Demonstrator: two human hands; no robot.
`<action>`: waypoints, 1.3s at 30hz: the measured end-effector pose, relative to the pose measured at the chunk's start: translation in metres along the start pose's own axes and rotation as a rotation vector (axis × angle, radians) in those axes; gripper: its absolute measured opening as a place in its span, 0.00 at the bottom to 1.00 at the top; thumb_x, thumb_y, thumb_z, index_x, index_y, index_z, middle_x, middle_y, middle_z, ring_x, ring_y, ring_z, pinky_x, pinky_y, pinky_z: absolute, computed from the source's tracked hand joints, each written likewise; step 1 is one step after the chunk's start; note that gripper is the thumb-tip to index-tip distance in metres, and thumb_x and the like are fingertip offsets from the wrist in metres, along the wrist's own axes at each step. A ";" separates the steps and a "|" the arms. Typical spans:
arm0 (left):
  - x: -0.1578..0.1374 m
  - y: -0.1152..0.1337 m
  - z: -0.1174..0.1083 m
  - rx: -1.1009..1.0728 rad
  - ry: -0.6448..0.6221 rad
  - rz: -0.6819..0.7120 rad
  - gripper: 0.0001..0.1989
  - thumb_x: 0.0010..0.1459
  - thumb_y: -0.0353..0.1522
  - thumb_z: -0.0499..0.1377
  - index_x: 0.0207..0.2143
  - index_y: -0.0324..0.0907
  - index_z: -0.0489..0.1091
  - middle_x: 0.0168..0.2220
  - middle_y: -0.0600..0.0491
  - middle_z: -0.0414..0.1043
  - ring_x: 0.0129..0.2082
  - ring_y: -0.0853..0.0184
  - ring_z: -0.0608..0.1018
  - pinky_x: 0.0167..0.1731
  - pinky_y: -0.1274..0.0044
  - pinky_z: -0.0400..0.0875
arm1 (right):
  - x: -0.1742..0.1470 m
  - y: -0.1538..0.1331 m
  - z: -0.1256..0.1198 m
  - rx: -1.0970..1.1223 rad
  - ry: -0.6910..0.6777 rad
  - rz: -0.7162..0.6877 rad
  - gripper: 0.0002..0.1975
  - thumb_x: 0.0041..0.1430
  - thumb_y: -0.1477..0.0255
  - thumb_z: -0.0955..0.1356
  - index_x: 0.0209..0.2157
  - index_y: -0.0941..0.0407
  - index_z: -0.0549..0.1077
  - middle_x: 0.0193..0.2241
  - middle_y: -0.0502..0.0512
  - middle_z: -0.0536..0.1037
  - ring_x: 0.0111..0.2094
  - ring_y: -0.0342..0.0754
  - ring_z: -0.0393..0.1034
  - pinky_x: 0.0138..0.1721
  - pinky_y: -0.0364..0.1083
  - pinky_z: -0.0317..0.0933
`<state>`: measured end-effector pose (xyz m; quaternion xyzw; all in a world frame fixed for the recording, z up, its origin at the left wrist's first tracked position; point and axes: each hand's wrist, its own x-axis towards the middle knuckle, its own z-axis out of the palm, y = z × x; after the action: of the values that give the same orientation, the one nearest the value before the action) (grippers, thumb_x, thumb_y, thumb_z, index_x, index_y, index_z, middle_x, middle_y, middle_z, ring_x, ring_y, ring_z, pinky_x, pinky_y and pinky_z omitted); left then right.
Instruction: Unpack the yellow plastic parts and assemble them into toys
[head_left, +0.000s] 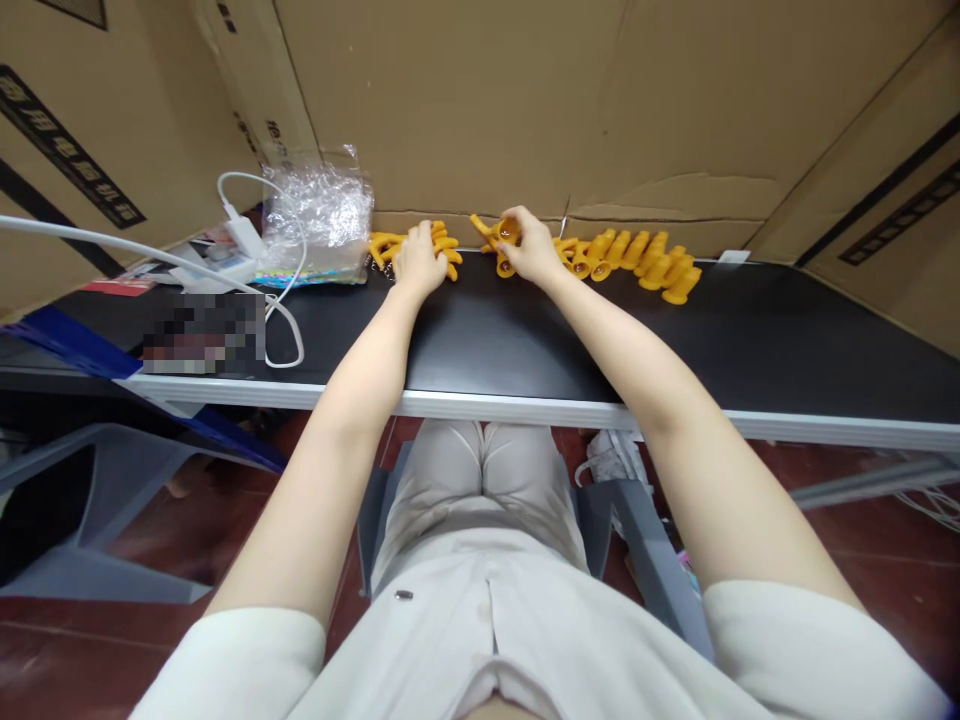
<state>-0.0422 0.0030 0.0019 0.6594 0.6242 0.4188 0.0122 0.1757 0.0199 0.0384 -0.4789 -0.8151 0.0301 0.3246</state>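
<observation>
My right hand (534,245) pinches a yellow plastic piece (508,231) with a round cup-like opening and a prong pointing left, just above the table. Another yellow cup (505,268) shows beneath it. On the left, my left hand (420,262) is closed over a pile of yellow branch-shaped pieces (386,243); its fingers curl around one, partly hiding it. Small dark coils, like springs, show beside that pile. To the right of my right hand, a row of yellow cup-ended pieces (655,268) stands along the back of the table.
A clear plastic bag (319,225) with colourful contents lies at the back left, beside a white cable (289,362) with a plug. Cardboard walls (480,110) enclose the back and sides of the black table (510,350). A grey chair (127,480) stands at lower left.
</observation>
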 end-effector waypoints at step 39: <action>-0.007 0.022 -0.003 0.096 -0.161 -0.057 0.31 0.61 0.28 0.58 0.67 0.42 0.67 0.58 0.42 0.78 0.63 0.51 0.77 0.67 0.62 0.69 | -0.005 0.053 -0.031 -0.290 -0.057 0.188 0.25 0.75 0.69 0.60 0.67 0.64 0.67 0.70 0.73 0.64 0.71 0.68 0.59 0.70 0.67 0.55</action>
<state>-0.0256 -0.0093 0.0120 0.6727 0.6591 0.3336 0.0424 0.2350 0.0363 0.0411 -0.5938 -0.7714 -0.0439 0.2246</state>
